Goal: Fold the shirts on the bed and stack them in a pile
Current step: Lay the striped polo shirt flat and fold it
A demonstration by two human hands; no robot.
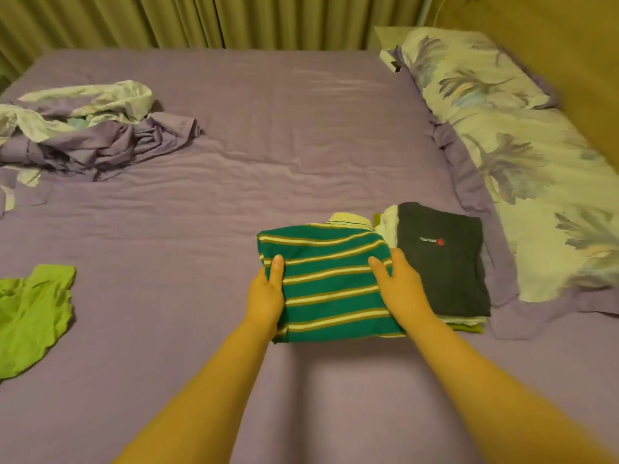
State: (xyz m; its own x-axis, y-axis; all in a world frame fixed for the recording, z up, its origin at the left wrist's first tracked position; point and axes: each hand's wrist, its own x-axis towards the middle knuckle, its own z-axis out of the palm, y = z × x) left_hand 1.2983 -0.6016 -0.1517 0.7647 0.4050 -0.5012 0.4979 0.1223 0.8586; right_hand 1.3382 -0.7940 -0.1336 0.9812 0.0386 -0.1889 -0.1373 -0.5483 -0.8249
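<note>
A folded green shirt with white and tan stripes (330, 283) is held between my two hands just above or on the purple bed sheet (268, 145). My left hand (266, 296) grips its left edge, thumb on top. My right hand (398, 289) grips its right edge, thumb on top. Right beside it lies a pile of folded shirts with a dark navy shirt (445, 259) on top and white and green layers under it. A crumpled lime green shirt (33, 316) lies unfolded at the left edge.
A rumpled heap of purple and floral bedding (87, 128) sits at the far left. A floral pillow (522, 155) runs along the right side by the wall. Green curtains (201, 18) hang behind the bed.
</note>
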